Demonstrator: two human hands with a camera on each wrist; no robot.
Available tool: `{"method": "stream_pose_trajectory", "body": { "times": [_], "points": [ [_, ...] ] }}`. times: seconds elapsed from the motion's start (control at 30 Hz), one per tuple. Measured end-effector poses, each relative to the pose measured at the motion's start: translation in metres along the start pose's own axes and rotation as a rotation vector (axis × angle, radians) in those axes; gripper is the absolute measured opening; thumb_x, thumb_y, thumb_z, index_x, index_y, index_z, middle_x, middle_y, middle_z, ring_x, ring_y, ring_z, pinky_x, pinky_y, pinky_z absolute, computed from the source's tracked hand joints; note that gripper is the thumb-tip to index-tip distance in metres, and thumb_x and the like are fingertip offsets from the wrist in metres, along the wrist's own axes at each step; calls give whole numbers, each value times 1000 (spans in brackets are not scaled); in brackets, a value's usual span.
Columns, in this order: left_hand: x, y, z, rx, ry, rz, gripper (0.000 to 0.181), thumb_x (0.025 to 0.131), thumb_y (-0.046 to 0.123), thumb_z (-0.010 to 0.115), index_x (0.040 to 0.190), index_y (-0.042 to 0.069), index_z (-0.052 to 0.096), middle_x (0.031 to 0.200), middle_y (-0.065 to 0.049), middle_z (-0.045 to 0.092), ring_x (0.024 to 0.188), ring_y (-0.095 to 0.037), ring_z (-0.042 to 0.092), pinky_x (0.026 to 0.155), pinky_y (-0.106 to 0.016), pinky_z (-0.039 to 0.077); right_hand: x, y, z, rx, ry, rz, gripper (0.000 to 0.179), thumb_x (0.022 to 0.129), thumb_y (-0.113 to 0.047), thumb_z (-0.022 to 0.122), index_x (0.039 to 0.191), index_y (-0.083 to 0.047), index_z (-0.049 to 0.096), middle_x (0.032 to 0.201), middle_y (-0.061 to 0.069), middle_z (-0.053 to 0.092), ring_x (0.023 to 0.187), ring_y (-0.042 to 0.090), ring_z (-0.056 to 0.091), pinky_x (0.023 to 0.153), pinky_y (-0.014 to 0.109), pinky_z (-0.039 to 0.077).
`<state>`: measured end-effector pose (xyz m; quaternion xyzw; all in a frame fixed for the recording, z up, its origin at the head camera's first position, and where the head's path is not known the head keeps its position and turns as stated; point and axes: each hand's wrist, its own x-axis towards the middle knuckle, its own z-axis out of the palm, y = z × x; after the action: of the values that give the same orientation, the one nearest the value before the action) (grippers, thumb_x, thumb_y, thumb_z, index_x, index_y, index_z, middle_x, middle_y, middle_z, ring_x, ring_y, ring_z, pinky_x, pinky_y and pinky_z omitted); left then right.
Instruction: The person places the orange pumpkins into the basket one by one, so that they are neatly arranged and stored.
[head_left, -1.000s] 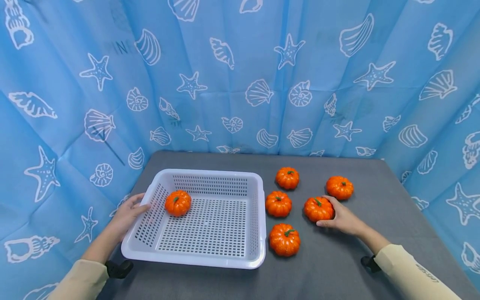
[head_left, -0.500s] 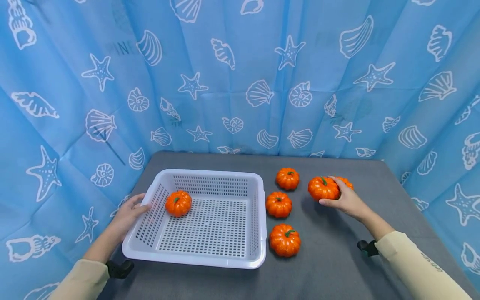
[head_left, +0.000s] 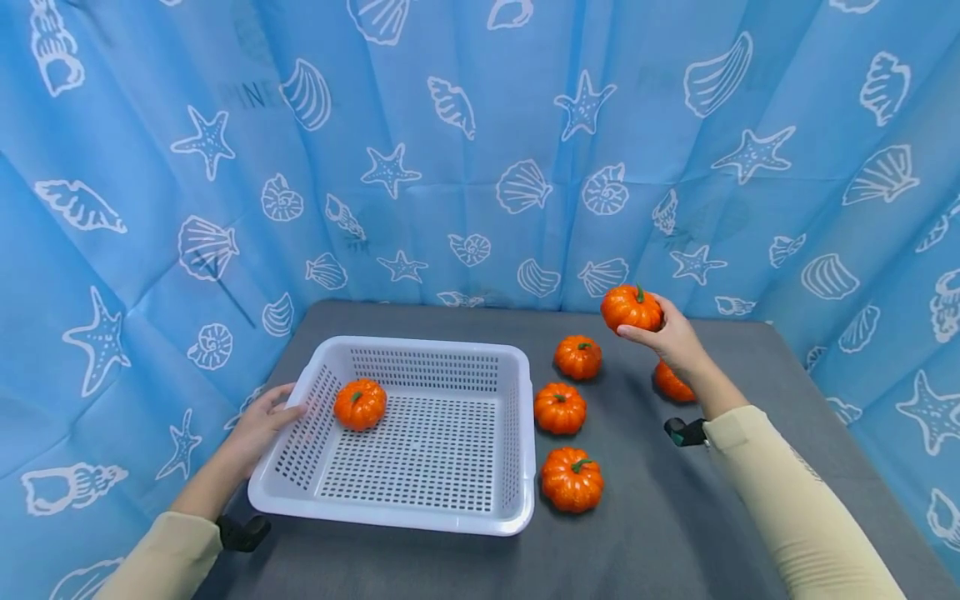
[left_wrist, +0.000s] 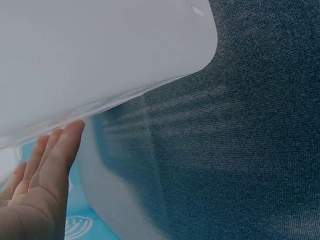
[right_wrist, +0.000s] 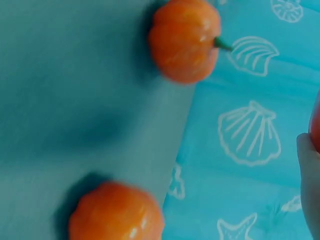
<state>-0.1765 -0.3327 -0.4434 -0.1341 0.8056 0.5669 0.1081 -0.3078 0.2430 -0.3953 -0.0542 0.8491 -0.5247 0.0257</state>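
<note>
High over the back of the table, my right hand (head_left: 672, 335) grips a small orange pumpkin (head_left: 631, 307) with a green stem, thumb below and fingers at its far side. In the right wrist view only the thumb and a sliver of this pumpkin (right_wrist: 315, 125) show at the edge. My left hand (head_left: 260, 427) holds the left rim of a white perforated plastic basket (head_left: 390, 521), thumb over the rim and fingers along the outside. The left wrist view shows those fingers (left_wrist: 65, 150) against the basket wall. One pumpkin (head_left: 360, 405) sits inside the basket, towards its left.
Right of the basket, three pumpkins stand in a rough column: back (head_left: 577, 357), middle (head_left: 559, 408) and front (head_left: 572, 480). Another pumpkin (head_left: 672, 383) is partly hidden behind my right hand. A blue shell-print curtain (head_left: 480, 150) surrounds the grey table (head_left: 622, 550).
My right hand has lifted its pumpkin off the table, raising it up and towards the back, past the pumpkin at the right. The left hand and basket have stayed in place.
</note>
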Motion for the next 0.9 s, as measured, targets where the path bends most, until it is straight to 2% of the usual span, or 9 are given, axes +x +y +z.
{"method": "stream_pose_trajectory", "body": {
  "times": [0.1, 0.27, 0.4, 0.63, 0.9],
  "points": [
    [2, -1, 0, -2, 1, -11, 73, 96, 41, 52, 151, 14, 13, 138, -30, 43, 94, -31, 68, 72, -52, 57, 12, -8, 12, 56, -1, -1, 85, 88, -35, 67, 149, -5, 16, 144, 20, 30, 119, 30, 38, 93, 36, 41],
    [3, -4, 0, 2, 4, -23, 75, 95, 43, 53, 152, 16, 13, 138, -30, 43, 95, -31, 68, 72, -52, 57, 30, -27, 41, 123, -60, -22, 84, 85, -32, 71, 147, -5, 21, 142, 19, 34, 118, 31, 41, 98, 42, 41],
    [3, -4, -1, -1, 2, -16, 74, 95, 42, 53, 151, 15, 13, 138, -29, 43, 96, -31, 68, 72, -52, 57, 39, -51, 69, 115, -113, -70, 83, 83, -31, 73, 146, -8, 25, 141, 17, 38, 119, 33, 43, 101, 46, 41],
    [3, -1, -1, -12, -9, -1, 75, 95, 42, 54, 151, 15, 14, 139, -29, 42, 97, -32, 67, 72, -52, 57, 44, -87, 122, 82, -186, -161, 79, 80, -26, 75, 144, -11, 31, 139, 14, 43, 119, 31, 47, 102, 48, 43],
    [2, -4, -2, -20, -26, 9, 72, 96, 39, 53, 151, 13, 14, 139, -30, 42, 97, -33, 67, 72, -53, 57, 38, -110, 178, 115, -310, -219, 79, 79, -29, 77, 142, -14, 32, 134, 6, 48, 115, 25, 50, 99, 42, 46]
  ]
}}
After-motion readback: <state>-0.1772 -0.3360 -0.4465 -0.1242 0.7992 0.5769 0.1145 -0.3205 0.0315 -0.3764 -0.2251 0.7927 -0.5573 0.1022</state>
